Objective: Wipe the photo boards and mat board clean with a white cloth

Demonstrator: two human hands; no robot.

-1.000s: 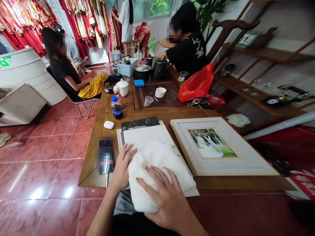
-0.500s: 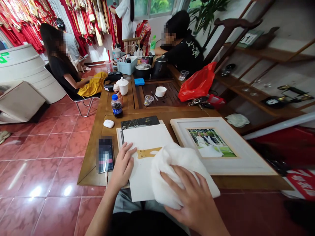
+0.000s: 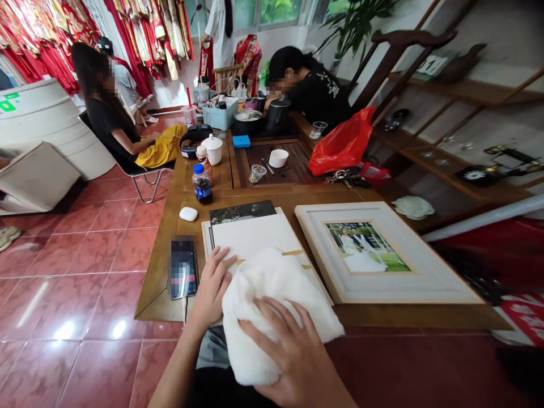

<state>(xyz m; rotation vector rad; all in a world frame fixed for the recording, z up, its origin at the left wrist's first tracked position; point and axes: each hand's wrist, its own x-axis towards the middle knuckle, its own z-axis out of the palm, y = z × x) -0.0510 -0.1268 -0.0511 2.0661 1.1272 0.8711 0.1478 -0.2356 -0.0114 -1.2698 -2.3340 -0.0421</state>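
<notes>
The right hand (image 3: 293, 348) has the white cloth (image 3: 276, 275) in a loose grasp, fingers spread over its top and thumb toward its near side. The cloth lies bunched on the lower part of a white board (image 3: 250, 232). Beside it the left hand (image 3: 215, 283) is released, fingers flat on the board's left margin, seemingly steadying it. Rubbing or pressing looks to be partway along: the cloth is on the board, but whether any patch is finished does not show. The board's far stretch lies outside the cloth, and brown tape (image 3: 293, 253) peeps out past it; what is underneath is hidden.

Room is tightest close in, where the cloth reaches past the near edge of the table (image 3: 297, 195) and hides the board's near edge. A phone (image 3: 184, 269) with a cable (image 3: 184, 309) lies just left of the left hand. On the right, a framed photo (image 3: 382, 255) lies flat near the board, a narrow strip of table between, so a wide sweep could bump it. Beyond, a dark picture (image 3: 242, 211) sticks out from under the board; farther off, a white case (image 3: 188, 213), a blue-capped bottle (image 3: 202, 184) and a red bag (image 3: 342, 144) stand well apart
</notes>
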